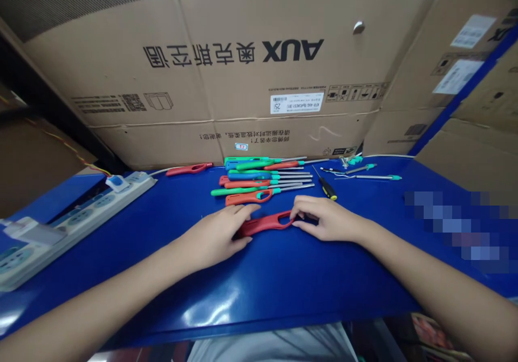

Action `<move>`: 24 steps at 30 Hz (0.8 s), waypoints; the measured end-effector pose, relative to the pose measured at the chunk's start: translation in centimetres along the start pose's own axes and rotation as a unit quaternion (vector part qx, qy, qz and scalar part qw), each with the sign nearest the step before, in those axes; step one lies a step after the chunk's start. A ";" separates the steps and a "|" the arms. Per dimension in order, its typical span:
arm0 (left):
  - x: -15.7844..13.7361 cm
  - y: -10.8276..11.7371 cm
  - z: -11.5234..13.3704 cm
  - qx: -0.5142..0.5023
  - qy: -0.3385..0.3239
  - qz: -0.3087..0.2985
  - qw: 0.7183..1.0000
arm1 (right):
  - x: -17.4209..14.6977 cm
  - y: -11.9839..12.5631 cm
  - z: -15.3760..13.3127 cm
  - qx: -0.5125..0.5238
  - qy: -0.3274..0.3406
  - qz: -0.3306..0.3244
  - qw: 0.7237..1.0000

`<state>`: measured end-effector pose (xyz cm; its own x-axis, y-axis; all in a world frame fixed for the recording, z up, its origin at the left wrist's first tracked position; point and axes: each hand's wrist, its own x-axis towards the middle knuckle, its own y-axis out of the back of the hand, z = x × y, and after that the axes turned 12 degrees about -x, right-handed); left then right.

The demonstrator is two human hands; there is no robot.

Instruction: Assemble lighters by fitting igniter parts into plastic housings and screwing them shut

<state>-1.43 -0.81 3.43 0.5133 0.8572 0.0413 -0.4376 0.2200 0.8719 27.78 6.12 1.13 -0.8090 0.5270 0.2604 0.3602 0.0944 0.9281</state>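
A red lighter handle (265, 224) with an oval trigger opening lies crosswise in front of me, without a metal tube at its end. My left hand (218, 231) is closed around its left end, thumb below and fingers above. At the opposite end, by the opening, my right hand (318, 219) pinches the handle between thumb and fingertips. Just beyond my hands lies a pile of long-necked lighters, among them an orange lighter (246, 197) and a blue lighter (251, 175). Another red handle (188, 170) rests further left.
A black-and-yellow screwdriver (328, 190) lies right of the pile, near loose metal lighter tubes (374, 177) with teal ends. A white power strip (87, 211) with plugs runs along the left. Cardboard (234, 97) walls off the back of the blue table (259, 286).
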 end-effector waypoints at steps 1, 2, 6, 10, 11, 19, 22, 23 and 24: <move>-0.1 -0.1 -0.4 -0.016 0.000 0.012 1.000 | 0.1 0.1 0.2 0.015 -0.010 0.006 1.000; -0.2 -0.2 -0.7 -0.035 -0.006 0.028 0.999 | 0.1 0.1 0.3 0.028 -0.016 0.014 0.999; 0.1 -1.2 -1.6 -0.106 -0.031 0.084 0.990 | 0.4 0.1 0.7 0.060 -0.076 0.093 0.991; 0.5 -1.9 -2.1 -0.134 -0.031 0.108 0.985 | 0.2 0.2 0.8 0.111 -0.145 0.078 0.980; 0.5 -2.0 -2.3 -0.137 -0.033 0.112 0.984 | 0.1 0.2 0.8 0.123 -0.137 0.034 0.982; 0.2 -2.0 -2.2 -0.097 -0.075 0.104 0.987 | 0.0 1.0 0.7 0.035 -0.037 -0.049 0.997; -0.4 -1.9 -0.9 -0.082 -0.094 0.094 0.988 | -0.5 3.1 2.7 -0.067 -0.116 0.052 0.990; -0.6 -1.9 -0.4 -0.078 -0.104 0.085 0.988 | -1.0 3.9 3.7 -0.116 -0.167 0.071 0.976; -0.8 -2.0 0.0 -0.073 -0.114 0.069 0.988 | -1.6 4.7 4.8 -0.168 -0.232 0.079 0.955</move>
<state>-0.92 -1.97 1.66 0.5873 0.7601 0.2780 -0.6086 0.1884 0.7708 33.01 9.81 3.79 -0.4356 0.8370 0.3311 0.2293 -0.2525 0.9400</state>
